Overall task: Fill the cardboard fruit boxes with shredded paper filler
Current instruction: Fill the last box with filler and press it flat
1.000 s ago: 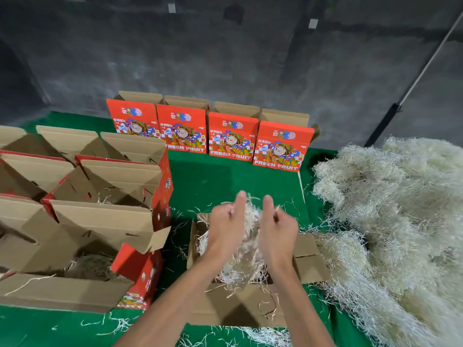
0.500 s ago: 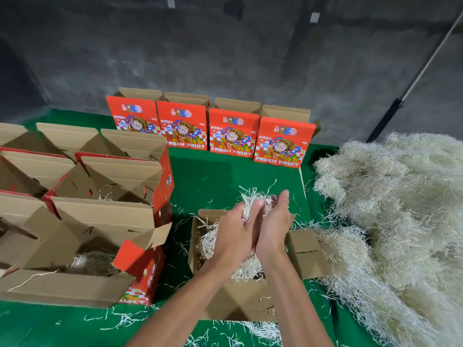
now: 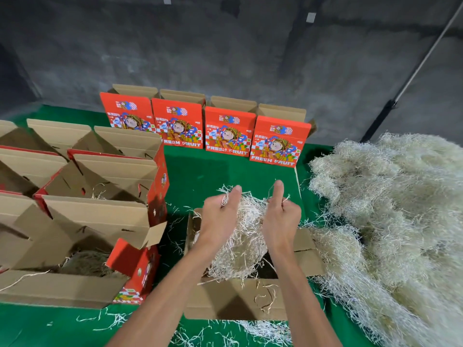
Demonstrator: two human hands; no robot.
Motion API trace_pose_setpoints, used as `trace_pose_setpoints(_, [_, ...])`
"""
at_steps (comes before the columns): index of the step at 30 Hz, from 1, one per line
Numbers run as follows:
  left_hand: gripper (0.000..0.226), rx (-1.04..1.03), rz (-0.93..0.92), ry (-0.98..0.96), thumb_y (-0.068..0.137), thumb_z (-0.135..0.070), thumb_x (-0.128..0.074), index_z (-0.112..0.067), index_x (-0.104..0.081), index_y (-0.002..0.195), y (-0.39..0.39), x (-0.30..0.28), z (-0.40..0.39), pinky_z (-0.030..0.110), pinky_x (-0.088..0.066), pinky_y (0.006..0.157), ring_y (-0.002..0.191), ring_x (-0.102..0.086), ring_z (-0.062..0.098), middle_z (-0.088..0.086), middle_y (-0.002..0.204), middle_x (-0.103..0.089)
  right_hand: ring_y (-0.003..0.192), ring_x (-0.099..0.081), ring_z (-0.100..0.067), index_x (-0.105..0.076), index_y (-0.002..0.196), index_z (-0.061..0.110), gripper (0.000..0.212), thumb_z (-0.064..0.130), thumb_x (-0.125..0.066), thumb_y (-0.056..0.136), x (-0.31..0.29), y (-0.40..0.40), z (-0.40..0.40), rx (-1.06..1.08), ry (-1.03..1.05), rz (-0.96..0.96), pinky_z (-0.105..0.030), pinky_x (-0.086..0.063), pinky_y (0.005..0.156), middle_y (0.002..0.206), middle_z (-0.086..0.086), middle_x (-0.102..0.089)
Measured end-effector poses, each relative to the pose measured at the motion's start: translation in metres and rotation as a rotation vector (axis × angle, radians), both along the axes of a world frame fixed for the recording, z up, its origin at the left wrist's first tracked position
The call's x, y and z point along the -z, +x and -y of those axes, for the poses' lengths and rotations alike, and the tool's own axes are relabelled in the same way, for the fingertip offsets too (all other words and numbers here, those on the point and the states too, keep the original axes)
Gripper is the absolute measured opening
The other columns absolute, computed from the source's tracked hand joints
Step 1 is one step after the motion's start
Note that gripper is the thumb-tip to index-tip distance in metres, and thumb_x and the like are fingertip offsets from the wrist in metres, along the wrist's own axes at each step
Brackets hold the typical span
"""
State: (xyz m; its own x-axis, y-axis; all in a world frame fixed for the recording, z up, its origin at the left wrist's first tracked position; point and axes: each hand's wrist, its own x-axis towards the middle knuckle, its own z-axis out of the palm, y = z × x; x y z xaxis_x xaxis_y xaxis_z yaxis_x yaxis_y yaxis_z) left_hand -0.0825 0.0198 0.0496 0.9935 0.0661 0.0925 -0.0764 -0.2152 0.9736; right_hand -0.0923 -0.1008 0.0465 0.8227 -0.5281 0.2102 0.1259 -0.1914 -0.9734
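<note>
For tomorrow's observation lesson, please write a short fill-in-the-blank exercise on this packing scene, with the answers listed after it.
1. Both the left hand and the right hand grip a clump of shredded paper above an open ____ box.
2. ____ red boxes stand in a row by the wall.
3. The big paper pile lies on the person's ____ side.

Answers: cardboard; four; right
</note>
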Motion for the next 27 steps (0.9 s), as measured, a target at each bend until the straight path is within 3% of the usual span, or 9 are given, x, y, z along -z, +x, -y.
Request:
trace_pose_setpoints(3, [0.059, -0.012, -0.024, -0.045, 0.096, -0.057, -0.055, -0.024, -0.030, 0.055, 0.003, 0.000, -0.014, 0.018, -0.034, 0.040, 0.040, -0.023, 0.010, -0.011, 0.046, -0.025, 0.039, -0.020, -0.017, -0.034, 0.050, 0.020, 0.064, 0.055, -0.042, 0.103, 0.007, -0.003, 0.014, 0.004, -0.004, -0.030, -0.026, -0.017, 0.039, 0.041, 0.006, -0.027])
trace_pose_setpoints(6, [0.062, -0.127, -0.088, -0.125, 0.094, -0.057, -0.058, -0.025, -0.032, 0.049, 0.020, 0.005, -0.055, 0.026, -0.023, 0.046, 0.041, -0.018, 0.010, -0.012, 0.045, -0.023, 0.033, -0.023, -0.013, -0.042, 0.052, 0.015, 0.064, 0.054, -0.040, 0.103, 0.014, -0.010, 0.055, 0.068, 0.013, -0.069, -0.024, -0.018, 0.035, 0.038, 0.009, -0.032])
trace_pose_setpoints(10, [0.062, -0.002, -0.192, -0.077, 0.082, -0.080, -0.053, -0.029, -0.037, 0.051, 0.016, 0.006, -0.054, 0.026, -0.024, 0.046, 0.041, -0.020, 0.010, -0.011, 0.047, -0.025, 0.036, -0.023, -0.012, -0.039, 0.053, 0.019, 0.064, 0.060, -0.035, 0.102, 0.019, -0.010, 0.064, -0.009, -0.066, -0.115, -0.023, -0.022, 0.038, 0.040, 0.013, -0.031])
trace_pose_setpoints(14, [0.078, -0.034, -0.301, -0.064, 0.060, -0.102, -0.042, -0.033, -0.050, 0.094, 0.007, 0.006, -0.039, 0.036, -0.044, 0.074, 0.067, -0.047, 0.005, -0.015, 0.074, -0.048, 0.053, -0.047, -0.016, -0.049, 0.068, 0.017, 0.064, 0.065, -0.026, 0.103, 0.027, -0.009, 0.052, -0.007, -0.365, -0.145, -0.034, -0.042, 0.052, 0.059, 0.006, -0.051])
trace_pose_setpoints(16, [0.096, -0.004, -0.369, -0.033, 0.053, -0.107, -0.034, -0.037, -0.047, 0.117, 0.007, 0.006, -0.035, 0.043, -0.043, 0.097, 0.093, -0.053, 0.011, -0.009, 0.102, -0.055, 0.066, -0.055, -0.011, -0.054, 0.080, 0.021, 0.056, 0.064, -0.027, 0.103, 0.026, -0.010, 0.040, 0.006, -0.452, -0.095, -0.029, -0.045, 0.063, 0.073, 0.007, -0.057])
trace_pose_setpoints(19, [0.100, 0.099, -0.377, 0.084, 0.061, -0.106, -0.022, -0.038, -0.047, 0.131, 0.001, -0.003, -0.014, 0.049, -0.034, 0.109, 0.114, -0.043, 0.008, -0.015, 0.121, -0.046, 0.053, -0.049, -0.001, -0.054, 0.077, 0.023, 0.055, 0.070, -0.036, 0.098, 0.018, -0.008, 0.007, -0.131, -0.354, -0.054, -0.016, -0.040, 0.053, 0.064, 0.012, -0.059])
trace_pose_setpoints(21, [0.088, 0.170, -0.302, 0.102, 0.072, -0.099, -0.026, -0.036, -0.062, 0.122, 0.002, -0.004, -0.009, 0.042, -0.041, 0.100, 0.108, -0.051, 0.005, -0.013, 0.120, -0.058, 0.050, -0.048, -0.006, -0.054, 0.072, 0.018, 0.058, 0.068, -0.040, 0.098, 0.018, -0.006, -0.004, -0.124, -0.313, -0.043, -0.021, -0.039, 0.051, 0.059, 0.007, -0.058])
trace_pose_setpoints(23, [0.058, 0.223, -0.075, 0.098, 0.089, -0.079, -0.037, -0.035, -0.073, 0.101, 0.002, 0.000, -0.015, 0.027, -0.047, 0.074, 0.080, -0.064, 0.003, -0.005, 0.095, -0.073, 0.046, -0.039, -0.012, -0.049, 0.065, 0.013, 0.062, 0.063, -0.039, 0.101, 0.020, -0.006, -0.001, -0.105, -0.237, -0.017, -0.024, -0.032, 0.047, 0.052, 0.006, -0.048])
trace_pose_setpoints(27, [0.042, 0.015, 0.220, 0.346, 0.103, -0.054, -0.037, -0.024, -0.060, 0.084, 0.003, 0.027, -0.030, 0.016, -0.033, 0.051, 0.050, -0.046, 0.000, -0.009, 0.063, -0.055, 0.041, -0.023, -0.014, -0.032, 0.058, 0.020, 0.060, 0.059, -0.035, 0.104, 0.015, -0.009, 0.014, -0.068, 0.014, 0.006, -0.028, -0.020, 0.038, 0.046, 0.005, -0.029])
